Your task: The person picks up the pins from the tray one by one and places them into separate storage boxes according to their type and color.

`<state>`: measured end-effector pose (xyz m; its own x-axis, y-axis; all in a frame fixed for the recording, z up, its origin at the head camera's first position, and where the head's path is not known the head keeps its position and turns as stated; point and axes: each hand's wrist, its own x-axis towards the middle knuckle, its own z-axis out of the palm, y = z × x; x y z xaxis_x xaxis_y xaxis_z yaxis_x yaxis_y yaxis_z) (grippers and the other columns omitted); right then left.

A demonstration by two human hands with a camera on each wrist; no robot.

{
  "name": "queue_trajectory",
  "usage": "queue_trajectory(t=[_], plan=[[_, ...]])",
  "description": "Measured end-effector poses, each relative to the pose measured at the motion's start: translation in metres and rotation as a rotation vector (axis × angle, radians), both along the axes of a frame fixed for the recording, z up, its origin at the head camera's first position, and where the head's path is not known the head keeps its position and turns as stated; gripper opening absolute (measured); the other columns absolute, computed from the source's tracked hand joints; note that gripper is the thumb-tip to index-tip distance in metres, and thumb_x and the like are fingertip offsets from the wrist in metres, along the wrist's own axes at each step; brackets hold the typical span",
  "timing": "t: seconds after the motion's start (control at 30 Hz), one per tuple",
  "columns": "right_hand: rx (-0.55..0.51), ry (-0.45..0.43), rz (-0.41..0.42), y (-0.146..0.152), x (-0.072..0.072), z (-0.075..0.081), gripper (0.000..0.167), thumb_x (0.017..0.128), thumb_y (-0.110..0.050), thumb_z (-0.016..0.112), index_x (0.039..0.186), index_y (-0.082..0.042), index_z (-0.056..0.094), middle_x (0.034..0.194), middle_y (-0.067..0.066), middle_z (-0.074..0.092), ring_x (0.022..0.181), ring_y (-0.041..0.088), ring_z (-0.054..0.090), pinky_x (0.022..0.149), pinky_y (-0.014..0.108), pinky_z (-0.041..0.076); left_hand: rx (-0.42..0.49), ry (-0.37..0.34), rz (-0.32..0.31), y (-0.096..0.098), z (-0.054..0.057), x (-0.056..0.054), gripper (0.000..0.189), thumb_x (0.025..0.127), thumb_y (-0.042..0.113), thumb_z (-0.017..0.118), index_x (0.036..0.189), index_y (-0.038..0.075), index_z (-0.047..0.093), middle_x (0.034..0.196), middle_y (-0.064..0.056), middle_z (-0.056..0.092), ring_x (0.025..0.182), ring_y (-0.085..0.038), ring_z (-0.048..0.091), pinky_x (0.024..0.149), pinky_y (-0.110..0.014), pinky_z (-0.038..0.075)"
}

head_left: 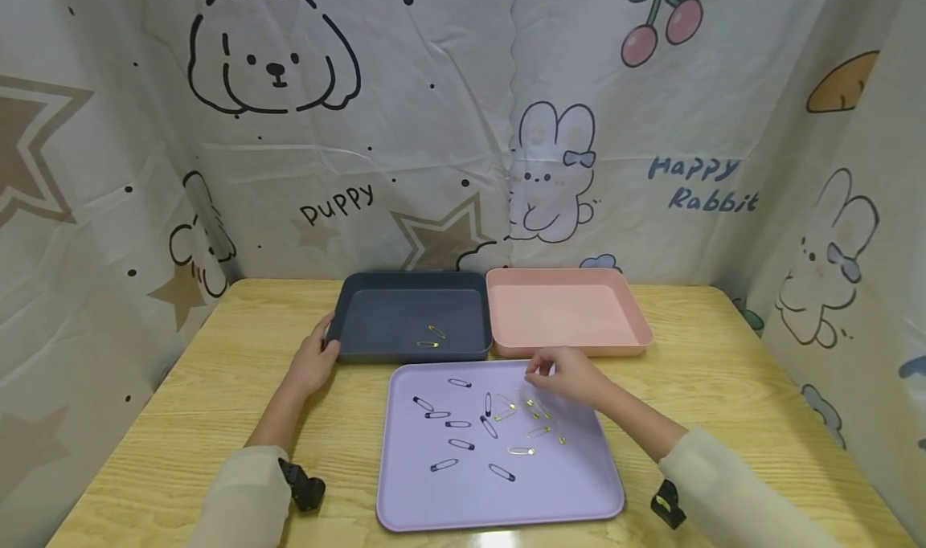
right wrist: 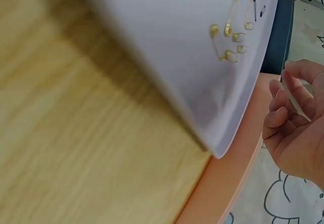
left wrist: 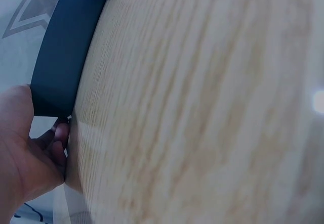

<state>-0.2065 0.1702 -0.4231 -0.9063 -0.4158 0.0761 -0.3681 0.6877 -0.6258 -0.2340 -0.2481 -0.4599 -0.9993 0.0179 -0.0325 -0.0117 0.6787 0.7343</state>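
Observation:
My left hand (head_left: 316,363) holds the left side of a dark blue tray (head_left: 412,357), thumb by its front corner. In the left wrist view the thumb and curled fingers (left wrist: 61,133) lie at the tray's end. Two gold safety pins (head_left: 428,345) lie in that tray. My right hand (head_left: 567,374) hovers over the back right of a lilac tray (head_left: 499,504), thumb and index tips together. I cannot tell whether a pin is between them. On the lilac tray, black safety pins (head_left: 460,444) lie mostly left and centre, gold safety pins (head_left: 521,451) to the right.
A pink tray (head_left: 571,349) stands right beside the dark blue one, behind the lilac tray. All three rest on a wooden table (head_left: 694,371). A patterned cloth (head_left: 434,130) hangs behind and at both sides. Each sleeve carries a small black device (head_left: 307,492).

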Motion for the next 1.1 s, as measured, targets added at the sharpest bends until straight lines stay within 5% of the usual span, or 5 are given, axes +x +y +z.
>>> queue_trajectory(t=[0.23, 0.57, 0.8, 1.1], plan=[[0.011, 0.001, 0.004, 0.024, 0.022, -0.005, 0.003, 0.080, -0.013, 0.069, 0.078, -0.012, 0.067, 0.069, -0.006, 0.055, 0.059, 0.005, 0.043, 0.054, 0.020, 0.038, -0.001, 0.012, -0.011, 0.000, -0.002, -0.001, 0.059, 0.097, 0.018, 0.030, 0.150, 0.006, 0.010, 0.131, -0.034, 0.043, 0.112, -0.039, 0.042, 0.096, -0.055, 0.034], [0.087, -0.029, -0.015, 0.040, 0.053, -0.014, 0.011, 0.077, -0.024, 0.073, 0.074, -0.019, 0.064, 0.064, -0.010, 0.052, 0.057, -0.001, 0.042, 0.052, 0.019, 0.038, 0.000, 0.008, -0.004, -0.002, -0.003, -0.001, 0.059, 0.097, 0.019, 0.030, 0.151, 0.006, 0.009, 0.137, -0.036, 0.036, 0.128, -0.047, 0.035, 0.105, -0.059, 0.027], [0.204, 0.001, -0.050, 0.035, 0.063, -0.017, 0.016, 0.072, -0.030, 0.077, 0.072, -0.022, 0.062, 0.066, -0.012, 0.051, 0.059, 0.000, 0.042, 0.054, 0.019, 0.036, 0.006, 0.008, 0.000, -0.002, -0.003, 0.001, 0.059, 0.096, 0.019, 0.030, 0.150, 0.006, 0.010, 0.138, -0.036, 0.033, 0.128, -0.047, 0.034, 0.105, -0.060, 0.027], [0.264, 0.071, -0.070, 0.032, 0.068, -0.020, 0.009, 0.075, -0.020, 0.072, 0.073, -0.019, 0.064, 0.064, -0.010, 0.046, 0.056, 0.001, 0.037, 0.052, 0.018, 0.032, 0.005, 0.019, -0.003, 0.000, -0.002, 0.001, 0.058, 0.097, 0.017, 0.031, 0.150, 0.005, 0.011, 0.132, -0.035, 0.041, 0.118, -0.040, 0.039, 0.102, -0.057, 0.030]])
